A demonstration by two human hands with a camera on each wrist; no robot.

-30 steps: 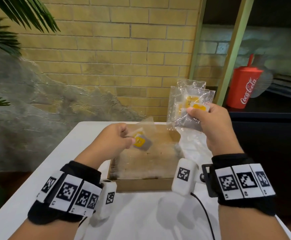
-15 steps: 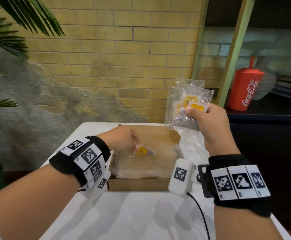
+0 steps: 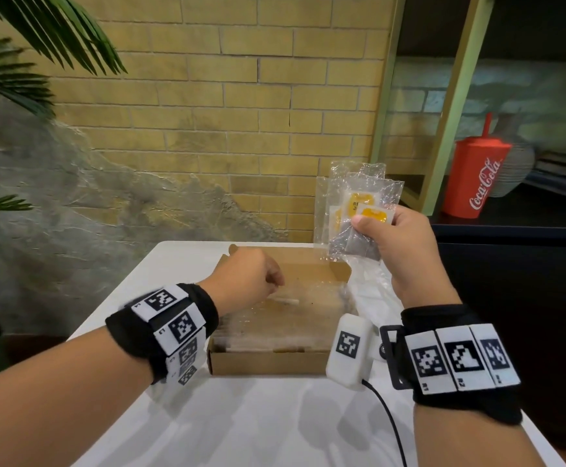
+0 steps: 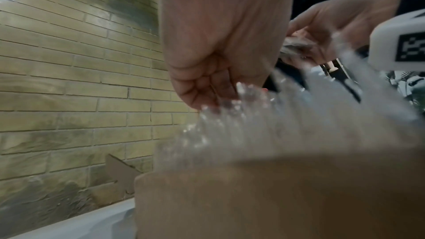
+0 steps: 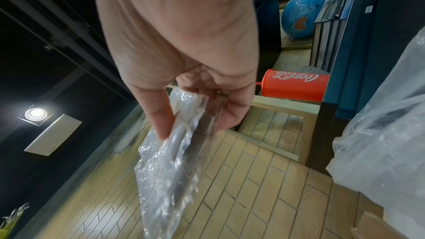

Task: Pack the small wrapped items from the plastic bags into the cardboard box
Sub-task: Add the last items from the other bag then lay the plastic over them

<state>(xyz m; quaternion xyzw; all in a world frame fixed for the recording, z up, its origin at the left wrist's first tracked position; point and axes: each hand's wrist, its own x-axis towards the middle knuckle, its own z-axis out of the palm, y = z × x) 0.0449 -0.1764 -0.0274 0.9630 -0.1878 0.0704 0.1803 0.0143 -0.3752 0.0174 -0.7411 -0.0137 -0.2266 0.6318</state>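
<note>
An open, shallow cardboard box [image 3: 268, 364] stands on the white table [image 3: 241, 426], with several clear-wrapped items [image 3: 258, 342] packed inside. My left hand [image 3: 254, 281] is down in the box with curled fingers. A small wrapped item [image 3: 285, 301] sticks out edge-on from under them. In the left wrist view the fingertips [image 4: 207, 97] meet the tops of the clear wraps [image 4: 230, 124] above the box wall [image 4: 276, 197]. My right hand [image 3: 399, 244] is raised right of the box. It pinches a stack of clear bags [image 3: 355, 203] with yellow-and-grey items inside, also seen in the right wrist view [image 5: 170, 170].
A large crumpled clear plastic bag [image 3: 372, 291] lies on the table right of the box. A red Coca-Cola cup [image 3: 477, 176] stands on a dark cabinet at the right. A brick wall is close behind the table. Palm leaves [image 3: 39, 45] hang at the upper left.
My left hand has lowered from above the box into it, carrying the small wrapped item down among the packed ones. The right hand has kept the stack of bags almost still.
</note>
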